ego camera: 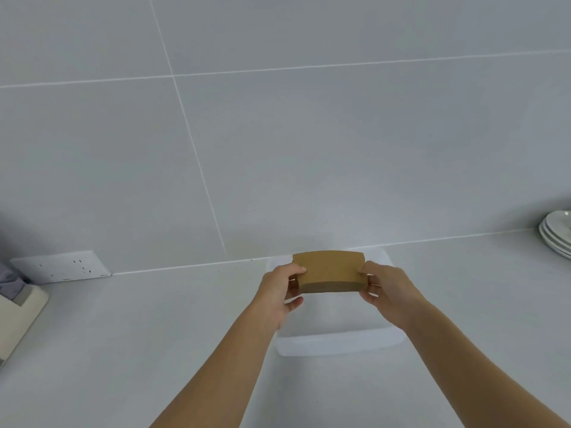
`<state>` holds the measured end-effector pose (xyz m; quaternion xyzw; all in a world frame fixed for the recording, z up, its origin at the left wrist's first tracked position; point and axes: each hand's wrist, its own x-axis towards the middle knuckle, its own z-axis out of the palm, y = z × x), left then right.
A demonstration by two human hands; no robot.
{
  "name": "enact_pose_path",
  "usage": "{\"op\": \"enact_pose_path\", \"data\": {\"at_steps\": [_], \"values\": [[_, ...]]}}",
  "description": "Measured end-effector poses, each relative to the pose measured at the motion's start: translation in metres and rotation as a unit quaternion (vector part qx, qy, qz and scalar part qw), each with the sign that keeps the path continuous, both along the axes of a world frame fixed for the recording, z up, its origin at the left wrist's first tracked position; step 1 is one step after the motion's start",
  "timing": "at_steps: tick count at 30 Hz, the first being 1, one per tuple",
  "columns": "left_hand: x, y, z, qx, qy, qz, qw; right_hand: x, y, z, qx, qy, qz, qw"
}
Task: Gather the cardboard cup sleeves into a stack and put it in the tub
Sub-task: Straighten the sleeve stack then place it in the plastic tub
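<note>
A stack of brown cardboard cup sleeves [329,271] is held level between both hands. My left hand [279,290] grips its left end and my right hand [386,291] grips its right end. The stack hangs above a translucent white plastic tub [340,342] that stands on the pale counter against the tiled wall. The tub's inside is partly hidden by the stack and my hands; what shows of it looks bare.
A white wall socket [60,267] sits low on the wall at the left. A cream-coloured appliance [18,310] with grey cloth behind it stands at the left edge. Stacked white plates [557,233] sit on the counter at the far right.
</note>
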<state>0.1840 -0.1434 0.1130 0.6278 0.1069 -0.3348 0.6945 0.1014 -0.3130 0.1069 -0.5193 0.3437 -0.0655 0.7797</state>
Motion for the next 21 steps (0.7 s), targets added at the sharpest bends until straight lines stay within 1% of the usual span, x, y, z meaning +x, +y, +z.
{"op": "enact_pose_path", "data": {"at_steps": [3,8,13,21], "values": [[0.005,-0.012,-0.015,0.026,0.055,0.007,0.998,0.01,-0.011,-0.012,-0.001,0.062,0.005,0.998],[0.012,-0.027,-0.032,0.047,0.107,0.022,0.993,0.025,-0.026,-0.03,-0.003,0.121,0.029,0.992],[0.018,-0.035,-0.038,0.051,0.112,0.048,0.991,0.034,-0.031,-0.042,-0.01,0.151,0.053,0.987],[0.028,-0.039,-0.05,0.07,0.1,0.077,0.989,0.046,-0.028,-0.05,-0.045,0.161,0.081,0.983]]}}
